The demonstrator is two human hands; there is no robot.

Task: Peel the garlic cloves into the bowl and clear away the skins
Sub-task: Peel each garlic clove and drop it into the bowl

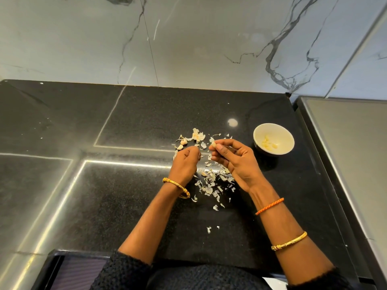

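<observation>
While loose garlic skins point(211, 181) lie scattered across the black desk point(129, 122), a garlic clove point(214, 144) is pinched between the thumb and fingertips of the right hand point(236, 162), raised just above the litter. The left hand point(185, 162) is held close beside it, its fingers curled inward; whether anything is pinched in them cannot be told. A few unpeeled cloves point(181, 144) are seen just beyond the left hand. Peeled cloves point(269, 144) are gathered in the white bowl point(287, 141), which is set on the desk to the right, well apart from the skins.
</observation>
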